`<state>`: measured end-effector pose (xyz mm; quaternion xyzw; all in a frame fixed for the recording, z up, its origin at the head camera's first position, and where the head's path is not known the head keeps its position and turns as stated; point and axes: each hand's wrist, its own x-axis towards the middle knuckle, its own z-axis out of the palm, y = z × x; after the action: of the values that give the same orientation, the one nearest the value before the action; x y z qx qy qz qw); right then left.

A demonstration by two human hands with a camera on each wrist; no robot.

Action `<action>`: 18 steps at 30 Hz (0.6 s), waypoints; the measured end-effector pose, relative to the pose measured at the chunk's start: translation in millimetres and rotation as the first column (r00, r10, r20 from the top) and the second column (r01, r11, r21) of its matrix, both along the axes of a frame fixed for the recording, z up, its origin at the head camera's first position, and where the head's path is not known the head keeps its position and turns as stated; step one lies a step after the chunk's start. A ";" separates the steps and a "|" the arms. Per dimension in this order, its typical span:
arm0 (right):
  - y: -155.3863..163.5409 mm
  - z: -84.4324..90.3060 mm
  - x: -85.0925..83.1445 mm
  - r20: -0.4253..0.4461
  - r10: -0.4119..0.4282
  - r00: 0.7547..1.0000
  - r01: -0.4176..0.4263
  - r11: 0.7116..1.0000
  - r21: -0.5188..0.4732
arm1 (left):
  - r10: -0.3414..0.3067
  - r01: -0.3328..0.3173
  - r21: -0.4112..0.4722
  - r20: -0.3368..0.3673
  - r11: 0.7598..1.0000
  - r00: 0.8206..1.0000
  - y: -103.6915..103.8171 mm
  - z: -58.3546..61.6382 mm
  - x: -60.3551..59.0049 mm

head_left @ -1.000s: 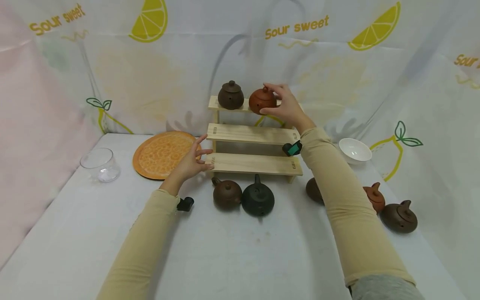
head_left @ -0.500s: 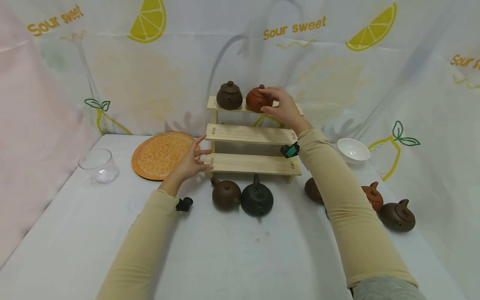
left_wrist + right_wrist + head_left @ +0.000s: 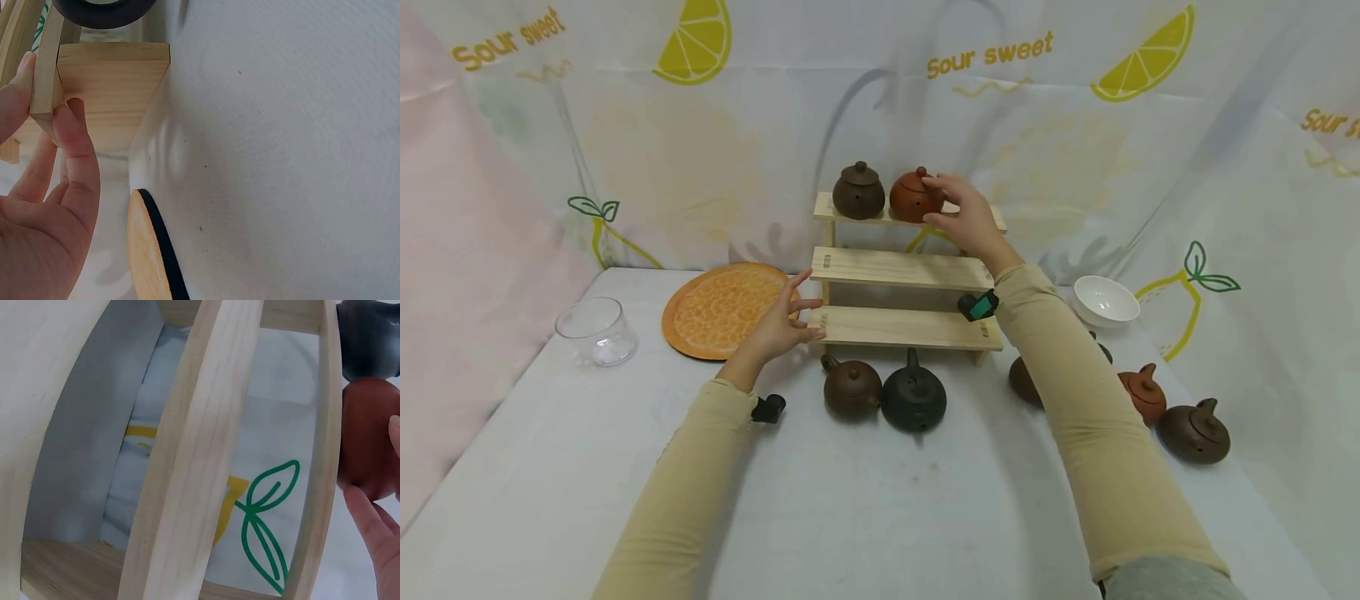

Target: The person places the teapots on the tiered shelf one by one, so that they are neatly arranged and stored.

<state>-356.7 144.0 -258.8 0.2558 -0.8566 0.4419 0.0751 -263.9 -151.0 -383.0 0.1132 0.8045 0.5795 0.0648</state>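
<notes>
A reddish-brown clay teapot [image 3: 914, 198] stands upright on the top board of a three-tier wooden shelf [image 3: 906, 267], beside a dark brown teapot [image 3: 858, 192]. My right hand [image 3: 966, 215] holds the reddish one from its right side, fingers up near the lid and thumb low on the body. The right wrist view shows the fingers [image 3: 369, 515] against this teapot at the image edge. Lower down, my left hand [image 3: 778, 332] grips the left end of the bottom board, its thumb and fingers [image 3: 78, 150] on either side of the wood in the left wrist view.
A brown teapot [image 3: 852, 390] and a black teapot [image 3: 914, 400] stand before the shelf. Several more teapots, including a dark one [image 3: 1195, 432], sit at right, partly behind my arm. A white bowl [image 3: 1105, 302], a round orange mat [image 3: 726, 310] and a glass bowl [image 3: 598, 332] flank the shelf.
The reddish teapot has moved slightly left and back on the top board, closer to the dark brown one, with my right hand following. My left hand has stayed on the shelf.
</notes>
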 end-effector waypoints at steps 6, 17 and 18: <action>5.4 -2.5 11.5 0.011 -0.013 1.000 0.014 0.997 -0.081 | 0.003 -0.003 -0.009 0.015 1.000 1.000 2.3 0.9 0.0; 17.8 -11.7 41.4 0.061 0.025 0.998 -0.019 0.996 -0.091 | 0.009 -0.009 -0.023 0.005 1.000 1.000 1.3 -0.8 -0.8; 18.9 -13.1 44.0 0.058 0.028 0.998 -0.023 0.996 -0.087 | 0.006 -0.006 -0.022 0.003 1.000 1.000 1.1 -1.2 -0.9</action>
<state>-312.7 162.9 -271.9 0.2499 -0.8351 0.4869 0.0551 -264.7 -150.0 -384.2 0.1091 0.8111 0.5709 0.0658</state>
